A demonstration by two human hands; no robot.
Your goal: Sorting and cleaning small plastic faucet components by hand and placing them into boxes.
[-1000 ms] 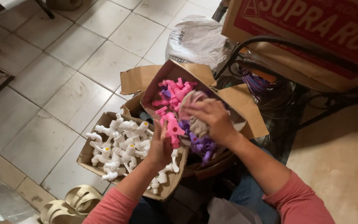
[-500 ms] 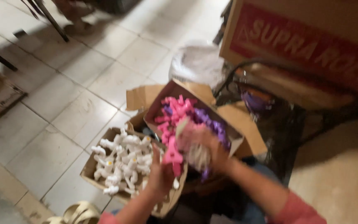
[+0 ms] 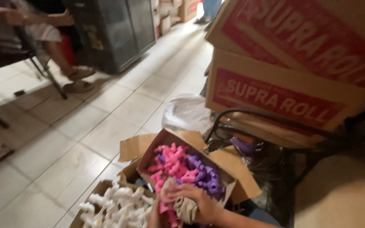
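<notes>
r hand (image 3: 199,204) curled in a closed grip, l hand (image 3: 153,216) barely in view.

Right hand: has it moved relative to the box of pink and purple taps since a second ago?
No real move. The right hand with its cloth stays at the near edge of the box of coloured taps; only the camera tilted up.

Taps (image 3: 182,169) are sitting in an open box (image 3: 229,166) on the floor (image 3: 106,122), another box of taps (image 3: 115,204) lying just left of it. A bag (image 3: 186,112) is resting behind, and stacked cartons (image 3: 275,95) are towering to the right.
</notes>
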